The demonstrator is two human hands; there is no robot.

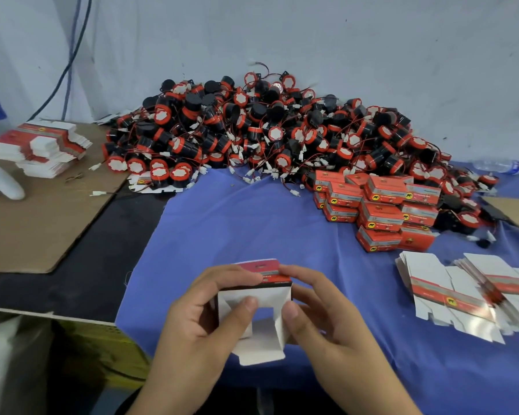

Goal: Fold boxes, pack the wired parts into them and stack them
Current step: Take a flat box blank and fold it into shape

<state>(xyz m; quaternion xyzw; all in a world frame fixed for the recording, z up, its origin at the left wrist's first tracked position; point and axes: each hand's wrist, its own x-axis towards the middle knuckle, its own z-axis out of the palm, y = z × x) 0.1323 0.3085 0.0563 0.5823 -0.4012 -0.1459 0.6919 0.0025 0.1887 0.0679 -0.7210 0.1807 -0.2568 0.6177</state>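
early days: one box half folded, most parts unpacked
on the worktop point(252, 223) a big heap of wired parts point(267, 130) lies at the back, a small stack of packed boxes point(381, 208) at its right (a dozen or so), flat boxes point(462, 295) near the right edge. nearest, the open box point(264, 342) sits between the left hand point(198, 322) and right hand point(327, 319), both pinching its sides, thumbs on the flaps. nothing bars the reach.
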